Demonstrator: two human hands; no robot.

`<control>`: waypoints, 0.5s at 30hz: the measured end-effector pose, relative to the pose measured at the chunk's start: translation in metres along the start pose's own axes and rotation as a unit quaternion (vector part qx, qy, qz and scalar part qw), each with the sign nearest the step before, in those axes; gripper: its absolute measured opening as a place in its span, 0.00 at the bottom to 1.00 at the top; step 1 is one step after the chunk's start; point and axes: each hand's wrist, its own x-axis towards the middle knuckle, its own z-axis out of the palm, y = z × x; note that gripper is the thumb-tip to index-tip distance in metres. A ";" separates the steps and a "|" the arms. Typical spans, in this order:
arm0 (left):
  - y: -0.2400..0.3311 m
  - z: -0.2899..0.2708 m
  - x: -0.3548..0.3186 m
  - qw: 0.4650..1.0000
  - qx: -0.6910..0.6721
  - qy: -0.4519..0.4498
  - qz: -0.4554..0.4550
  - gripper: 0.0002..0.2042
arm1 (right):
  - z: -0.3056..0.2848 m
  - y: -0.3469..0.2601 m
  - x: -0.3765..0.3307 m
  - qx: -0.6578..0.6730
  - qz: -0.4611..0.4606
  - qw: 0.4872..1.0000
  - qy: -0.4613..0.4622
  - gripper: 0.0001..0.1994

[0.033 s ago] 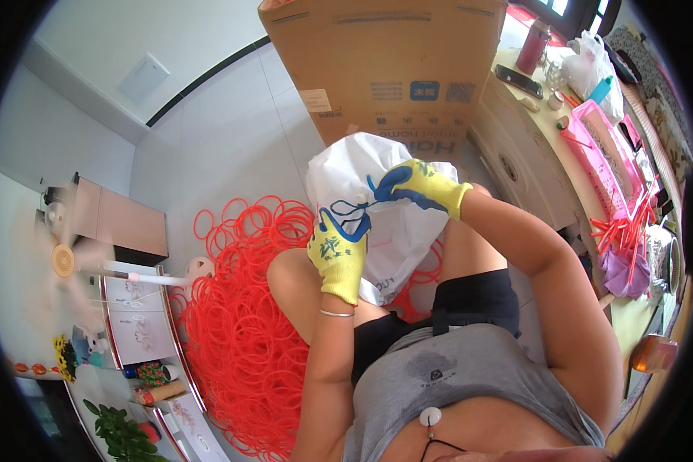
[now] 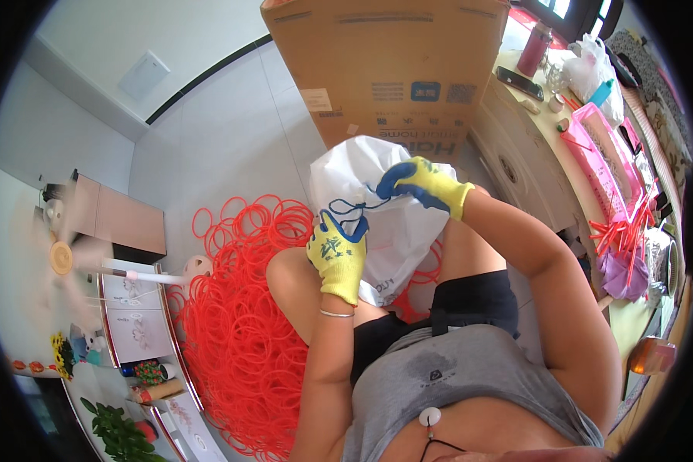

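A white plastic bag (image 2: 396,254) sits upright between my knees. A thin dark blue cord (image 2: 345,206) runs across its gathered top and makes a small loop between my hands. My left hand (image 2: 337,254), in a yellow knit glove with blue-coated fingers, closes on the cord's near left part. To its upper right, my right hand (image 2: 423,185) wears a matching glove and pinches the cord's other end against the bag. The glove fingers partly hide the cord ends.
Red rings (image 2: 239,346) lie heaped on the floor at my left. A large cardboard box (image 2: 385,69) stands ahead. On my right, a cabinet top holds a pink basket (image 2: 600,165), a red bottle (image 2: 534,48) and a white bag (image 2: 589,69). A spinning fan (image 2: 61,258) stands at left.
My right hand's fingers have curled in slightly more around the cord, which lies a little straighter. The left hand and bag have hardly moved.
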 end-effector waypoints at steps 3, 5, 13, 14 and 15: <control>-0.012 0.008 -0.003 0.994 0.075 -0.025 0.074 0.08 | -0.013 0.016 0.003 -0.040 -0.082 0.996 -0.015 0.13; -0.013 0.007 -0.005 0.983 0.090 -0.004 0.162 0.05 | -0.006 -0.002 -0.001 -0.019 0.028 0.999 -0.015 0.19; -0.020 0.017 -0.010 0.985 0.044 -0.003 0.168 0.09 | 0.014 0.002 0.015 -0.330 -0.138 0.931 -0.070 0.15; -0.019 0.016 -0.010 0.992 0.027 -0.013 0.125 0.08 | 0.012 -0.005 0.015 -0.391 -0.156 0.904 -0.076 0.11; -0.014 0.016 -0.009 0.996 0.009 -0.023 0.082 0.09 | 0.017 -0.010 0.014 -0.462 -0.171 0.868 -0.058 0.04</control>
